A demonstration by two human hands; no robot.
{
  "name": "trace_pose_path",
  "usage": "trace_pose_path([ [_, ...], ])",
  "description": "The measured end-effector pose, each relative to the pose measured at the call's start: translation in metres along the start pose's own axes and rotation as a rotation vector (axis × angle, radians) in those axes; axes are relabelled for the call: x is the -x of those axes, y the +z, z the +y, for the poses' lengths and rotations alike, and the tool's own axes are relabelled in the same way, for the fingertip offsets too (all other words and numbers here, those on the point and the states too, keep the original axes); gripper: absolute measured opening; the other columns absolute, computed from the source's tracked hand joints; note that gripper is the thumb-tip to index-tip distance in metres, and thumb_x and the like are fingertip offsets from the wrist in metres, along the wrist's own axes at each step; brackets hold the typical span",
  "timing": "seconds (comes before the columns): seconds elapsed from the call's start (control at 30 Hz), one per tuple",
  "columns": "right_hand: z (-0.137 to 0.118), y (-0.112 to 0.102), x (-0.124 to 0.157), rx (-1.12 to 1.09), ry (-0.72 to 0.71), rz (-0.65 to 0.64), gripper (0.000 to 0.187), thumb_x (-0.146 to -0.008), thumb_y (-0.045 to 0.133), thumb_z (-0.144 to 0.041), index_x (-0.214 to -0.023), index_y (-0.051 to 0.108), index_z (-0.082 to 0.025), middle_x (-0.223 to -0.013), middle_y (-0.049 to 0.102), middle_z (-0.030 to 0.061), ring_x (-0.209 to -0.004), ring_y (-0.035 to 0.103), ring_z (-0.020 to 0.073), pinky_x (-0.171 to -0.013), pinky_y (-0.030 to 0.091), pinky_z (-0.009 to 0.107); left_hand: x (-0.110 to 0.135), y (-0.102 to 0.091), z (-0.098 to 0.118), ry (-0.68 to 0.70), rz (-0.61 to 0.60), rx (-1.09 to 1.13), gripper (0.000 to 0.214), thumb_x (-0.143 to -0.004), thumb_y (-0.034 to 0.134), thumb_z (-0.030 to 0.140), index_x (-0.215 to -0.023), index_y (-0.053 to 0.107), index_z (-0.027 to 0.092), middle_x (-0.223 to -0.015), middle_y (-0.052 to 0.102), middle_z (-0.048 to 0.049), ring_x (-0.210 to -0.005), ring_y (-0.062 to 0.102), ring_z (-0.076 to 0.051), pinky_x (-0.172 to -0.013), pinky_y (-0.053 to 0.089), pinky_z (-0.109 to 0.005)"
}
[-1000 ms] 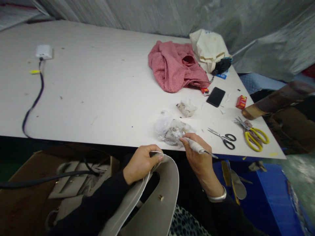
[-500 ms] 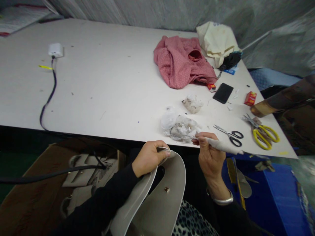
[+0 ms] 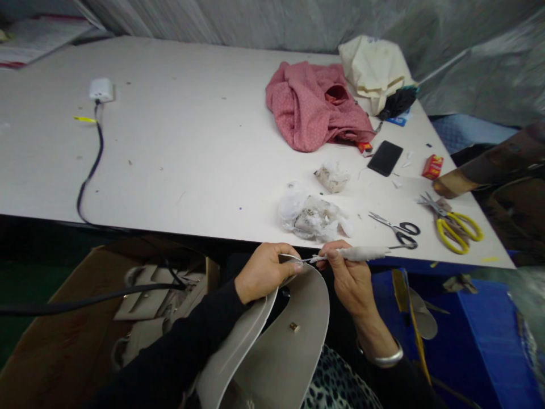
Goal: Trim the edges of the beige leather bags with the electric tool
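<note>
Your right hand has brought the white-wrapped tool leftward, its thin tip now at the rim of the beige piece, just beside your left hand (contact is hard to tell). Your left thumb and fingers pinch that rim, the piece hanging below them; your right fingers clasp the wrapped handle.

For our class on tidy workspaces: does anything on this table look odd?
Yes: the crumpled plastic near the right hand looks soiled with dark specks, and white scraps lie loose between the phone and red box.
</note>
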State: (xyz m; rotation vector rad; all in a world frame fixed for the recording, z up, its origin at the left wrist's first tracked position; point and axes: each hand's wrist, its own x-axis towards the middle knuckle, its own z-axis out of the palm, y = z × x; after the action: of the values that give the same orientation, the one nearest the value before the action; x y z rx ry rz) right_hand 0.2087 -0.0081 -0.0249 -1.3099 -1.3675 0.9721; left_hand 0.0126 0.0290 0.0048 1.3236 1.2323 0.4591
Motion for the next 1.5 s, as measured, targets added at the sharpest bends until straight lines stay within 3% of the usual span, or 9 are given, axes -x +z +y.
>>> trace_pose_path([
  [0.2, -0.006, -0.013, -0.016, 0.099, -0.068, -0.194, 0.038, -0.106, 0.047, -0.049, -0.087, 0.065, -0.021, -0.070, 0.062, -0.0001, -0.066, 0.062, 0.0159, -0.065, 0.049, 0.028, -0.001, 0.003, -0.001, 0.000, -0.027, 0.054, 0.014, -0.070, 0.071, 0.029, -0.073, 0.073, 0.016, -0.065, 0.066, -0.0005, -0.063, 0.055, -0.016, -0.064, 0.042, -0.027],
  [0.4, -0.013, -0.017, -0.033, 0.055, -0.010, -0.428, 0.047, -0.104, 0.046, -0.054, -0.076, 0.062, -0.020, -0.065, 0.054, -0.0015, -0.062, 0.053, 0.0148, -0.061, 0.042, 0.027, -0.002, 0.010, -0.003, -0.010, -0.145, 0.092, 0.010, -0.068, 0.071, 0.025, -0.069, 0.071, 0.015, -0.060, 0.061, 0.0013, -0.059, 0.050, -0.013, -0.061, 0.040, -0.026],
  [0.47, -0.011, -0.012, -0.031, 0.035, -0.007, -0.361, 0.049, -0.104, 0.048, -0.055, -0.072, 0.061, -0.019, -0.061, 0.051, -0.0021, -0.058, 0.050, 0.0136, -0.058, 0.039, 0.027, -0.004, 0.011, -0.004, -0.006, -0.165, 0.128, 0.010, -0.068, 0.070, 0.026, -0.070, 0.070, 0.015, -0.060, 0.060, 0.0018, -0.059, 0.050, -0.013, -0.061, 0.040, -0.026],
  [0.63, 0.001, 0.002, -0.024, -0.071, 0.035, 0.280, 0.044, -0.104, 0.050, -0.051, -0.076, 0.062, -0.019, -0.060, 0.052, -0.0031, -0.053, 0.051, 0.0120, -0.053, 0.040, 0.025, -0.007, 0.006, -0.007, -0.020, -0.090, 0.139, 0.013, -0.068, 0.071, 0.028, -0.069, 0.070, 0.015, -0.061, 0.061, 0.0007, -0.059, 0.051, -0.014, -0.061, 0.039, -0.026],
  [0.73, 0.005, 0.003, -0.026, 0.003, -0.030, 0.461, 0.034, -0.104, 0.054, -0.047, -0.088, 0.065, -0.019, -0.075, 0.063, -0.0003, -0.064, 0.063, 0.0137, -0.063, 0.052, 0.027, -0.007, -0.003, -0.010, -0.035, 0.040, 0.175, 0.016, -0.070, 0.073, 0.030, -0.073, 0.070, 0.015, -0.062, 0.061, 0.0012, -0.058, 0.050, -0.013, -0.059, 0.038, -0.026],
  [0.83, 0.006, 0.002, -0.030, 0.100, -0.106, 0.466, 0.027, -0.103, 0.057, -0.044, -0.095, 0.066, -0.020, -0.085, 0.067, 0.0020, -0.072, 0.069, 0.0156, -0.070, 0.057, 0.030, -0.006, -0.013, -0.014, -0.066, 0.128, 0.349, 0.022, -0.069, 0.078, 0.034, -0.076, 0.068, 0.015, -0.063, 0.062, 0.0014, -0.058, 0.052, -0.013, -0.058, 0.040, -0.025],
  [1.0, 0.017, -0.001, -0.034, 0.123, -0.156, 0.381, 0.022, -0.104, 0.056, -0.038, -0.097, 0.066, -0.020, -0.089, 0.067, 0.0021, -0.074, 0.070, 0.0161, -0.072, 0.058, 0.031, -0.006, -0.023, -0.017, -0.134, 0.157, 0.552, 0.035, -0.060, 0.088, 0.036, -0.078, 0.067, 0.014, -0.061, 0.065, 0.0007, -0.055, 0.056, -0.013, -0.058, 0.043, -0.026],
  [1.33, 0.007, -0.003, -0.053, 0.609, -0.327, 0.183, 0.034, -0.105, 0.053, -0.047, -0.096, 0.070, -0.020, -0.092, 0.074, 0.0072, -0.088, 0.070, 0.0222, -0.080, 0.052, 0.033, -0.005, -0.019, -0.020, -0.116, 0.120, 0.515, 0.030, -0.063, 0.085, 0.035, -0.076, 0.069, 0.014, -0.062, 0.065, -0.0007, -0.055, 0.058, -0.013, -0.057, 0.044, -0.026],
  [1.5, 0.006, -0.005, -0.054, 0.605, -0.367, 0.126, 0.032, -0.105, 0.054, -0.045, -0.097, 0.070, -0.018, -0.092, 0.074, 0.0081, -0.087, 0.070, 0.0226, -0.080, 0.053, 0.033, -0.004, -0.021, -0.019, -0.140, 0.080, 0.504, 0.033, -0.065, 0.086, 0.037, -0.079, 0.068, 0.014, -0.063, 0.064, 0.0000, -0.055, 0.056, -0.012, -0.056, 0.043, -0.025],
])
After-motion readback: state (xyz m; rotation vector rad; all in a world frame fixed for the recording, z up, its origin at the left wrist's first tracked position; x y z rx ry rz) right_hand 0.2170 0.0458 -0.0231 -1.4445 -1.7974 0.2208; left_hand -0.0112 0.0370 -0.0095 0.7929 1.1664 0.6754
